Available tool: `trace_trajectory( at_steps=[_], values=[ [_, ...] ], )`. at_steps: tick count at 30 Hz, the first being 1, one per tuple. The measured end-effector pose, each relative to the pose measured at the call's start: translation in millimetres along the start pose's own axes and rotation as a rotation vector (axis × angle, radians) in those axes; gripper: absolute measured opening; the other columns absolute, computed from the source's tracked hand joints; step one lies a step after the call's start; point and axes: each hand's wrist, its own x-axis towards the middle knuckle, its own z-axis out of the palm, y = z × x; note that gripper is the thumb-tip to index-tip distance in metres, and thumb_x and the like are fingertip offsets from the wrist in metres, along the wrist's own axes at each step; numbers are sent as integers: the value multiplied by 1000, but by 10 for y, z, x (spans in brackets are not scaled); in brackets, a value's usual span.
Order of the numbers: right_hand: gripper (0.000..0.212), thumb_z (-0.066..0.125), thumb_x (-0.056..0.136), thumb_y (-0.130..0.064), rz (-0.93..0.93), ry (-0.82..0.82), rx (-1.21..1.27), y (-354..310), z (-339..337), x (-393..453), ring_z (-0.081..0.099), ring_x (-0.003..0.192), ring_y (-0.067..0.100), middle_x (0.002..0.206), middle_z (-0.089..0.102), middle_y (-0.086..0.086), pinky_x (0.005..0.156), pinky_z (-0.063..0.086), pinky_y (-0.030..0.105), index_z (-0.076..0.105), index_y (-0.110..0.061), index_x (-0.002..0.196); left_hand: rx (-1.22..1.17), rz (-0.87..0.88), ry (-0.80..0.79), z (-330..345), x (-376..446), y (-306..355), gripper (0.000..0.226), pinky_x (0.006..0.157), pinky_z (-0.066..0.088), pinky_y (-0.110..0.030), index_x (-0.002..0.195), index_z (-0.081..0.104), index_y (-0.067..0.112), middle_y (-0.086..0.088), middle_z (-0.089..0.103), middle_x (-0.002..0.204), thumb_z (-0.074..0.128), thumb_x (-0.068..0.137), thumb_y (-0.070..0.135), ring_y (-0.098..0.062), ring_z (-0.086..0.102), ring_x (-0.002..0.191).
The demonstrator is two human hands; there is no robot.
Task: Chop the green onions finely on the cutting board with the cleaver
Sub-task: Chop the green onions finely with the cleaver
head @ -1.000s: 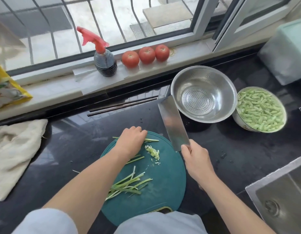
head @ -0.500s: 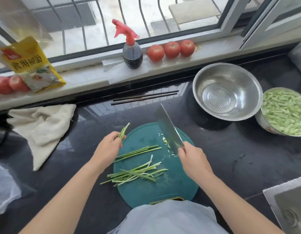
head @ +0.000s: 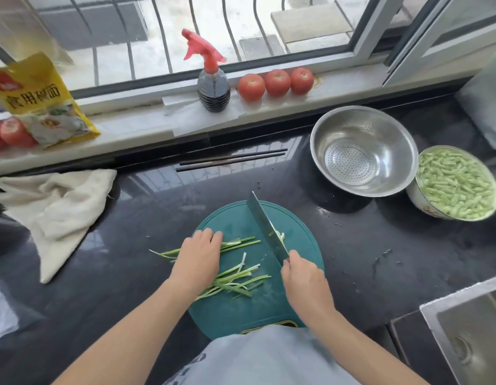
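The left hand [head: 198, 255] presses flat on some green onions [head: 238, 243] to keep them steady; more lie loose just nearer the person on the cutting board [head: 302, 245]. The right hand [head: 303, 282] grips the cleaver [head: 264, 227], blade just beyond the strand tips.

The board [head: 235, 315] lies on the surface [head: 130, 273] nearest the person, onions [head: 235, 282] on it, the cleaver [head: 266, 229] to their right. Behind it lie chopsticks [head: 233, 159]; right of those a colander [head: 363, 151], then a bowl [head: 416, 198] (seemingly beans in it). A cloth [head: 55, 207] lies left, a sink [head: 469, 329] right. A bottle [head: 213, 87] and tomatoes [head: 277, 81] sit on the sill [head: 130, 126].
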Motion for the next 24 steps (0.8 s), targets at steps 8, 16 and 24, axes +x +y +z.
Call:
trace_trajectory(
  at_steps=[8, 16, 24],
  values=[
    [28, 34, 104, -29, 20, 16, 60, 158, -24, -60, 51, 66, 30, 67, 51, -2, 63, 43, 42, 36, -18, 79, -35, 40, 36, 78, -68, 56, 37, 75, 47, -39, 116, 58, 23, 0, 57, 105, 70, 88, 44, -25, 54, 93],
    [26, 32, 104, -29, 39, 14, 50, 158, 14, -75, 49, 67, 32, 69, 50, -4, 62, 40, 42, 35, -19, 80, -70, 72, 101, 95, 86, 172, 31, 56, 32, -36, 80, 52, 16, -4, 47, 77, 71, 69, -6, -26, 42, 68],
    [25, 29, 105, -28, -7, 11, 39, -100, 6, -15, 49, 66, 30, 69, 48, -4, 60, 35, 41, 35, -18, 82, -162, 37, 176, 157, 285, 391, 22, 62, 45, -38, 95, 68, 12, -5, 57, 88, 75, 78, 1, -26, 46, 75]
  ],
)
